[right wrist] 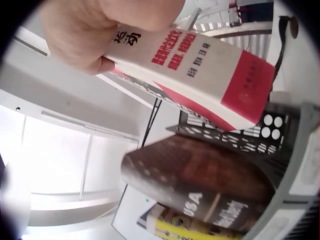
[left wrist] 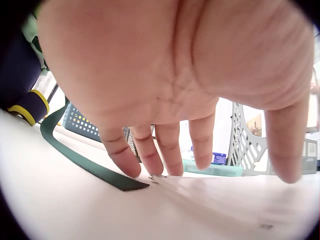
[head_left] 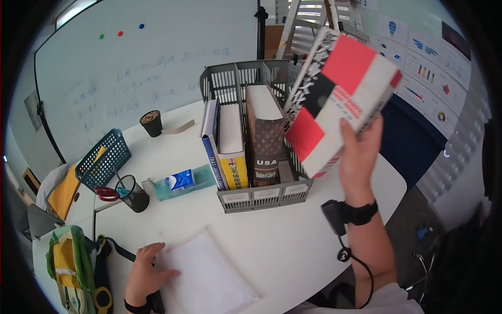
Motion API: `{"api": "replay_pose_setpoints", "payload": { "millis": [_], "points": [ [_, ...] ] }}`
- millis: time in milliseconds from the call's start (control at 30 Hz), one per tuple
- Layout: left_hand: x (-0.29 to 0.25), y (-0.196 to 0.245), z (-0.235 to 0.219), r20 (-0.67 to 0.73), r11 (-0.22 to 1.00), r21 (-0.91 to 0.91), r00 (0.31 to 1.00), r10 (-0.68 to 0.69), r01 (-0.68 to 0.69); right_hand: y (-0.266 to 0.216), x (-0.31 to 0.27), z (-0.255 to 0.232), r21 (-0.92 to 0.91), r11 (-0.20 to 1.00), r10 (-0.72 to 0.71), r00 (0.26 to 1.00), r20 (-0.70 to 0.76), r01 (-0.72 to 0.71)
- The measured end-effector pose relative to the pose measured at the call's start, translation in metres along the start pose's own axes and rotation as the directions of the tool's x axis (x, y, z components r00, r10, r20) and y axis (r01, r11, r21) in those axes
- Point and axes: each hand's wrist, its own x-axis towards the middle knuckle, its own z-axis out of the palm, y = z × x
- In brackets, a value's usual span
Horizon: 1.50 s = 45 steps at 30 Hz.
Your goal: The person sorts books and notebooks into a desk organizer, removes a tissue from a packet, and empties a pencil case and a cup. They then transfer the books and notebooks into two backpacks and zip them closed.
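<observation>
My right hand (head_left: pixel 362 157) grips a thick red, white and black book (head_left: pixel 348 63) by its spine side, tilted over the right end of a grey divided file basket (head_left: pixel 264 202). In the right wrist view, the book's printed spine (right wrist: pixel 200 62) shows under my fingers. A brown USA book (head_left: pixel 265 144) stands in the basket, with a yellow-spined book (head_left: pixel 234 171) and a blue-and-white one (head_left: pixel 215 162) to its left. My left hand (head_left: pixel 144 275) rests at the left edge of a flat white folder (head_left: pixel 209 275), its fingers spread and loosely bent.
Left of the basket are a blue-and-white packet (head_left: pixel 182 180) on a teal case (head_left: pixel 204 178), a mesh pen cup (head_left: pixel 137 199) with scissors, a blue-green basket (head_left: pixel 117 152) and a potted plant (head_left: pixel 152 125). A green-yellow backpack (head_left: pixel 70 267) stands at the near left.
</observation>
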Motion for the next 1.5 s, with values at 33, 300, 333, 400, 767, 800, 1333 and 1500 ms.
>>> {"api": "replay_pose_setpoints", "payload": {
  "millis": [33,300,333,400,767,800,1333,1500],
  "points": [
    [-0.001,0.004,-0.002,0.029,0.999,0.042,1.000,-0.007,0.005,0.004,-0.007,0.013,-0.032,0.999,-0.027,0.999,0.029,0.028],
    [0.005,0.015,-0.009,0.207,0.948,0.115,0.927,-0.314,0.295,0.046,-0.065,0.052,-0.221,0.974,0.097,0.971,0.217,-0.048],
    [0.003,0.009,-0.007,0.198,0.965,0.123,0.947,-0.254,0.233,0.050,-0.071,0.051,-0.226,0.972,0.121,0.960,0.251,-0.064],
    [0.002,0.006,-0.004,0.191,0.977,0.134,0.963,-0.190,0.166,0.055,-0.074,0.043,-0.237,0.968,0.147,0.948,0.281,-0.080],
    [0.010,0.068,-0.027,0.095,0.741,-0.671,0.995,0.035,0.038,0.021,-0.038,-0.013,-0.064,0.851,0.496,0.757,0.425,-0.522],
    [0.014,0.078,-0.031,-0.002,0.735,-0.675,0.997,0.076,-0.057,0.022,-0.038,-0.015,-0.100,0.901,0.425,0.808,0.407,-0.423],
    [0.053,0.209,0.005,0.199,0.596,-0.799,0.899,0.390,-0.081,-0.081,-0.098,-0.091,-0.153,0.769,0.601,0.619,0.506,-0.621],
    [0.057,0.212,0.049,0.398,0.782,-0.587,0.768,0.502,-0.207,-0.077,-0.092,-0.133,-0.034,0.837,0.528,0.790,0.311,-0.546]
  ]
}}
